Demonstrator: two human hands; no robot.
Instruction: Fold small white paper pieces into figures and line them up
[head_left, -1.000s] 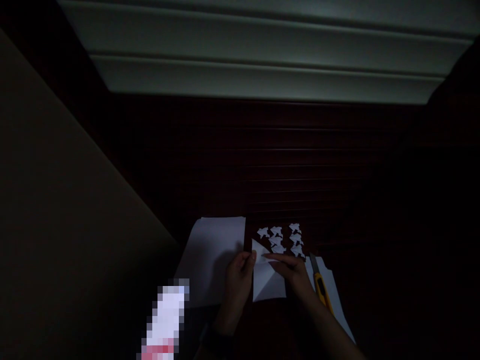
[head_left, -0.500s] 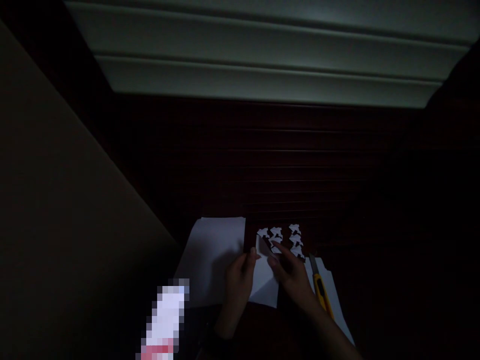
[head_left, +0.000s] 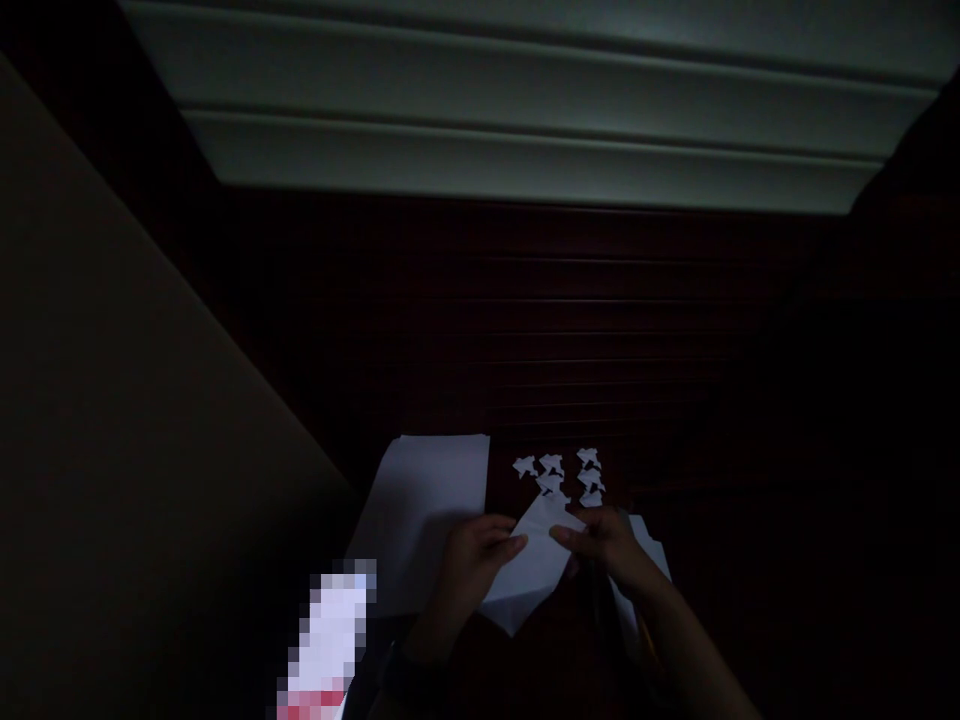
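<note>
The scene is very dim. Both hands hold one small white paper sheet [head_left: 531, 570] above a dark wooden table [head_left: 600, 330]. My left hand [head_left: 472, 565] pinches its left edge with thumb and fingers closed. My right hand [head_left: 609, 545] pinches its upper right edge the same way. The sheet hangs tilted, one corner pointing down. Just beyond the hands lie several small white folded paper figures [head_left: 559, 473] in rows.
A larger white sheet [head_left: 424, 500] lies to the left of the hands. Another white sheet [head_left: 649, 560] sits under my right forearm. A pale surface [head_left: 112, 450] fills the left side, and pale slats [head_left: 525, 110] run along the top. A blurred white object [head_left: 326, 640] stands at the lower left.
The small sheet has been lifted and turned from lying folded on the table to hanging tilted between both hands. My right hand moved right and now covers the yellow knife.
</note>
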